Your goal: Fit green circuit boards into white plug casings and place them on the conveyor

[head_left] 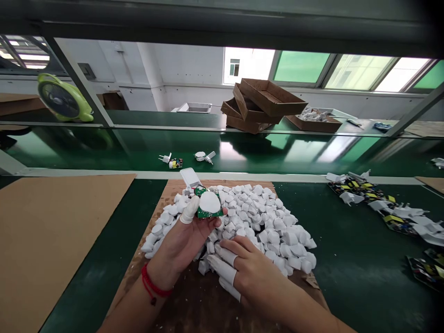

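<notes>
- My left hand is closed around a small green circuit board, held up over the far left part of the pile. My thumb (in a white rubber cover) presses on the board's left edge.
- A rounded white cap sits on top of the board, facing me.
- My right hand lies loosely open, palm down, at the near edge of the pile of white plastic pieces. Its covered fingers point left and touch the nearest pieces. I see nothing gripped in it, though the thumb is hidden.
- The pile rests on a brown cardboard sheet on the dark green table.
- A red string bracelet is on my left wrist.
- A larger cardboard panel lies flat to the left.
- To the right, well apart from my hands, are loose boards and white plug parts.
- Beyond the pile runs a green belt with a few plug parts on it.
- Farther back stand stacked brown trays.
- A green fan is at the far left.
</notes>
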`<move>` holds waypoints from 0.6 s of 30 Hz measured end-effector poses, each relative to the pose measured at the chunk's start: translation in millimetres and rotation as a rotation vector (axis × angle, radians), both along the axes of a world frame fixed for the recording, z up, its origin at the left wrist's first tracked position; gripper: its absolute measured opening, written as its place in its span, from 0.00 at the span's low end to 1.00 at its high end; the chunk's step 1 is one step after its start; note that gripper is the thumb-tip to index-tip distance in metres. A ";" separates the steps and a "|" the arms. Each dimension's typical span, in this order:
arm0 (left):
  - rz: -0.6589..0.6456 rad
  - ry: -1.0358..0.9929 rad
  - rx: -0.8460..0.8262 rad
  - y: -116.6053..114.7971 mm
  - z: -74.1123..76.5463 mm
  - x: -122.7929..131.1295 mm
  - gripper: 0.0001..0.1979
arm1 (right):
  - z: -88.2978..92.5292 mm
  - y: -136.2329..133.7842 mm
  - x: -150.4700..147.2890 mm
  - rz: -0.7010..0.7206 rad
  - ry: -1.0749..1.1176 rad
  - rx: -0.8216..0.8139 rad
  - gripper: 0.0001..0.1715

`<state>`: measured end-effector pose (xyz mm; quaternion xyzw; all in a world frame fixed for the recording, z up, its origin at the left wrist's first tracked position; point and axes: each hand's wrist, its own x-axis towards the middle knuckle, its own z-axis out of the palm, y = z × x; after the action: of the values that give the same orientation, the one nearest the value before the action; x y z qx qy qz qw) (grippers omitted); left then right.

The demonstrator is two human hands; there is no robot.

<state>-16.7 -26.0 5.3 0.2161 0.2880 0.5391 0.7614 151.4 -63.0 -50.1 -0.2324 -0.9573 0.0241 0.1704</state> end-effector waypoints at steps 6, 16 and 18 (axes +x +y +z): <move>-0.003 0.002 -0.005 -0.7 -1.5 1.0 0.15 | 4.4 1.3 3.8 -0.018 0.027 -0.069 0.06; -0.001 0.010 -0.025 0.0 -3.6 0.3 0.11 | -0.9 -3.9 -2.5 -0.145 -0.027 -0.041 0.07; 0.000 -0.004 -0.024 1.4 -5.3 -0.1 0.12 | 1.0 -3.5 -1.4 -0.149 -0.066 -0.056 0.07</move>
<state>-16.8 -24.5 0.0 0.2061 0.2930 0.5362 0.7643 149.9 -66.6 -49.1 -0.3084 -0.9414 0.0302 0.1336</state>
